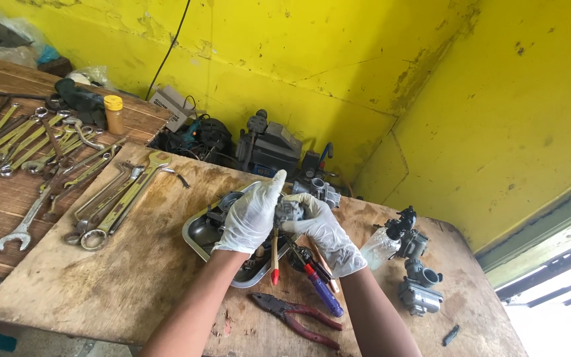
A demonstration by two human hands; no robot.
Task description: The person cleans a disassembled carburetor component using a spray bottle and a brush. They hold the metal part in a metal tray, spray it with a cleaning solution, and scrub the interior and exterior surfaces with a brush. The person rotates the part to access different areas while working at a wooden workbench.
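Note:
Both my hands wear white gloves and meet over a metal tray (196, 235) on a plywood board. My left hand (252, 215) and my right hand (325, 235) together hold a small grey metal engine part (288, 210), which my fingers partly hide. A red-handled screwdriver (275, 258) hangs down from under my left hand; which fingers hold it I cannot tell. More small metal parts lie in the tray beneath my hands.
Red-handled pliers (299, 317) and a blue-and-red screwdriver (318, 285) lie near the board's front edge. Several wrenches (110, 201) are spread at left. Grey carburettor parts (418, 291) and a spray bottle (386, 241) stand at right. Machines (269, 149) sit against the yellow wall.

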